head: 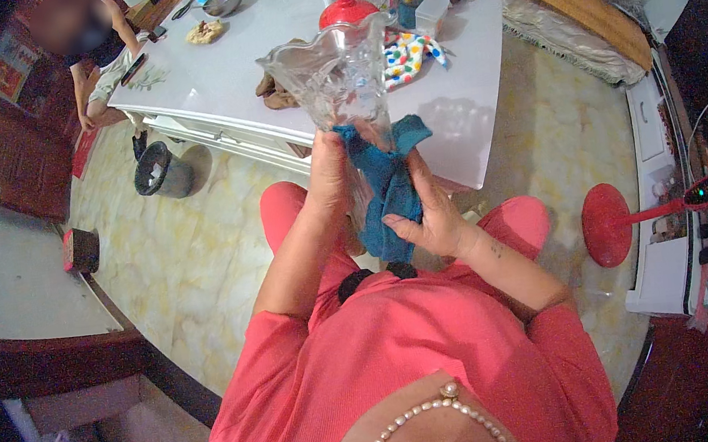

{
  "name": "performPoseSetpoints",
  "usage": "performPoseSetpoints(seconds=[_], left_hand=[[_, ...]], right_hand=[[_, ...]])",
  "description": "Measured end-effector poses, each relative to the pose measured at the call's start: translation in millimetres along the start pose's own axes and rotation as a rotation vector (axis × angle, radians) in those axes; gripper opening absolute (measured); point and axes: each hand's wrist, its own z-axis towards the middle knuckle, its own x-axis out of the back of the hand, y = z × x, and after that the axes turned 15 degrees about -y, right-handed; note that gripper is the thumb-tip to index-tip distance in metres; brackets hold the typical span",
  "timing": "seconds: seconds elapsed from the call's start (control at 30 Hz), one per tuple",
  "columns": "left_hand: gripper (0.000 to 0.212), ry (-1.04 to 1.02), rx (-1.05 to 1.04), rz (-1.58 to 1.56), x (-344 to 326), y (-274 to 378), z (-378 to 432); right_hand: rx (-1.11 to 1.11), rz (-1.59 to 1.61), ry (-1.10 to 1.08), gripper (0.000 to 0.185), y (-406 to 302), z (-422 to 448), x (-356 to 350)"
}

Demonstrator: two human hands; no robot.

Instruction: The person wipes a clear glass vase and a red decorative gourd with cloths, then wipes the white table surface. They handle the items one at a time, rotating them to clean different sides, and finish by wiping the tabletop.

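A clear glass vase [338, 74] with a wavy, flared rim is held up in front of me, its mouth pointing away over the table. My left hand [328, 169] grips the vase's left side below the flare. A blue-green cloth [384, 198] drapes over the lower part of the vase and hides much of it. My right hand [434, 216] holds this cloth against the vase's right side, thumb across the fabric. The base of the vase is mostly covered by the cloth and my hands.
The white table [215, 74] carries a red lidded vessel [348, 9], a polka-dot cloth [408, 60], a brown cloth [276, 93], a metal bowl [223, 1], jars and glasses. A black bin [161, 170] stands at left, near a seated person [98, 66]. At right is a red stand [607, 225].
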Motion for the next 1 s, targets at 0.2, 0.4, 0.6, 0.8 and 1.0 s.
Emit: performPoseSetpoints(seconds=[0.2, 0.4, 0.6, 0.8, 1.0], left_hand=[[0.078, 0.041, 0.019, 0.307, -8, -27, 6], [0.072, -0.075, 0.173, -0.111, -34, -27, -10], [0.07, -0.265, 0.258, -0.338, -22, -31, -4], [0.072, -0.236, 0.174, -0.166, -14, -29, 4], [0.054, -0.007, -0.039, 0.082, -10, -13, 28]], right_hand=[[-0.084, 0.319, 0.332, 0.069, -14, 48, 21], [-0.036, 1.032, 0.399, 0.057, 10, 91, 84], [0.016, 1.51, 0.449, 0.054, 61, 98, 84], [-0.057, 1.464, 0.478, 0.051, 62, 90, 64], [-0.041, 0.661, 0.433, 0.053, 5, 87, 44]])
